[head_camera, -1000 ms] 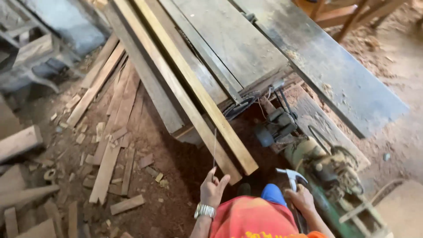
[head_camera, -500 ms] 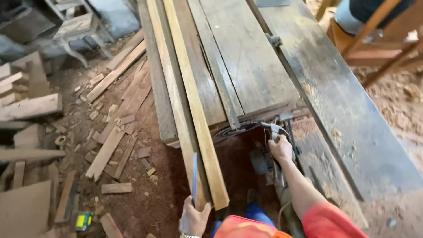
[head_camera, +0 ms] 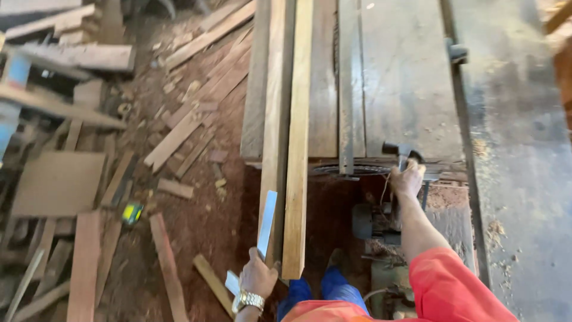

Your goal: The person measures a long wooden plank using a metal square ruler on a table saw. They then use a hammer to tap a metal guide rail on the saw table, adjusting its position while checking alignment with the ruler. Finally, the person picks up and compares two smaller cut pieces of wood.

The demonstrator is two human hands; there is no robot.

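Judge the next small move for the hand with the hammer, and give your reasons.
Probably set the hammer down on the saw table: the right hand holds it at the table's near edge, while the left hand grips a flat metal square against the long plank.

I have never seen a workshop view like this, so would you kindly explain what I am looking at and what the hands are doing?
This is one picture from a camera worn on a person's head, looking down at their own two bare hands; there is no robot. The left hand, with a metal wristwatch, holds a flat pale metal square against the near end of long yellowish wooden planks. The right hand, on an orange-sleeved arm, grips a dark-headed hammer at the edge of the worn grey wooden workbench. The planks lie along that bench. Below, on the reddish dirt floor, lie scattered wood offcuts and a yellow tape measure.
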